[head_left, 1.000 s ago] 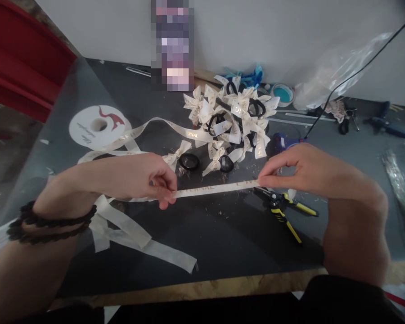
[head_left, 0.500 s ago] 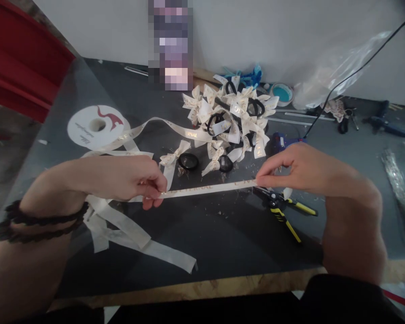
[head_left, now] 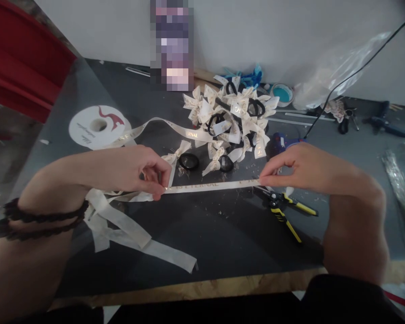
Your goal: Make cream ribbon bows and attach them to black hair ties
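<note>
A cream ribbon (head_left: 211, 186) with gold lettering is stretched nearly straight between my two hands, above the dark table. My left hand (head_left: 145, 173) pinches it between thumb and fingers. At the other end, my right hand (head_left: 292, 166) pinches the ribbon between thumb and forefinger. Loose lengths of plain ribbon (head_left: 155, 252) lie below my left hand. Beyond the stretched ribbon lies a black hair tie (head_left: 188, 161) with a bow. Yellow-and-black pliers or snips (head_left: 276, 202) rest just below my right hand.
A ribbon spool (head_left: 87, 128) lies at the left. Behind my hands is a pile of bow hair ties (head_left: 236, 108). A blue glue gun (head_left: 280, 140) is partly hidden by my right hand; teal tape (head_left: 282, 93) and a black cable (head_left: 351, 74) are farther back.
My left hand has shifted slightly right and up, its fingers regripping the ribbon. My right hand has moved slightly right. The ribbon stays stretched between them.
</note>
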`<move>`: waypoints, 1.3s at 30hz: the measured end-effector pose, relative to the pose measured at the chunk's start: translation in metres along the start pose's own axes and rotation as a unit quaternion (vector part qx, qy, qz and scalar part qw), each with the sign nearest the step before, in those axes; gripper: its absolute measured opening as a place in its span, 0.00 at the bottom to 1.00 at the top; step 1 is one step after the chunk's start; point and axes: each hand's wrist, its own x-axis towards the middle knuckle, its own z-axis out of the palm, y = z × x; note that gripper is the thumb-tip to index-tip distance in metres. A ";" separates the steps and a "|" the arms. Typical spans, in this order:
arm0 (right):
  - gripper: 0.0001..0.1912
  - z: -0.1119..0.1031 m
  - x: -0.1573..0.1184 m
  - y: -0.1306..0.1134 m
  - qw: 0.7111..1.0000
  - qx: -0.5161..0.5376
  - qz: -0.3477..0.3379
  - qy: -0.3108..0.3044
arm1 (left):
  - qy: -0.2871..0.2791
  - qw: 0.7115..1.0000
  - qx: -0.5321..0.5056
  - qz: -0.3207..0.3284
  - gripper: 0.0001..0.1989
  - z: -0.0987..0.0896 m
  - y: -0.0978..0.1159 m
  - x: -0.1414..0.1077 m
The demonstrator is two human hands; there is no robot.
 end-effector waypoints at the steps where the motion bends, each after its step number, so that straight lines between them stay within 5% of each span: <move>1: 0.16 0.000 0.000 0.000 1.000 -0.003 -0.006 0.002 | 0.005 1.000 0.002 0.014 0.09 -0.001 -0.002 0.001; 8: 0.15 -0.001 0.000 0.008 0.999 -0.019 -0.021 -0.018 | 0.012 1.000 0.006 0.014 0.14 -0.004 -0.003 0.001; 12: 0.16 0.004 0.000 -0.002 0.998 -0.035 -0.039 0.036 | 0.037 0.999 0.006 0.018 0.11 0.003 0.012 -0.002; 17: 0.17 0.043 0.020 -0.050 0.981 0.057 -0.147 0.109 | 0.005 0.999 -0.027 0.044 0.07 0.013 0.033 -0.002; 21: 0.17 0.085 0.042 -0.070 0.963 0.127 -0.223 0.080 | 0.001 0.998 -0.037 0.044 0.06 0.014 0.038 -0.002; 29: 0.09 0.099 0.046 -0.069 0.949 0.285 -0.117 0.060 | 0.011 0.999 -0.012 0.037 0.06 0.012 0.030 -0.003; 39: 0.06 0.096 0.046 -0.067 0.968 0.199 -0.098 0.114 | 0.024 1.000 -0.014 0.001 0.06 0.014 0.023 0.000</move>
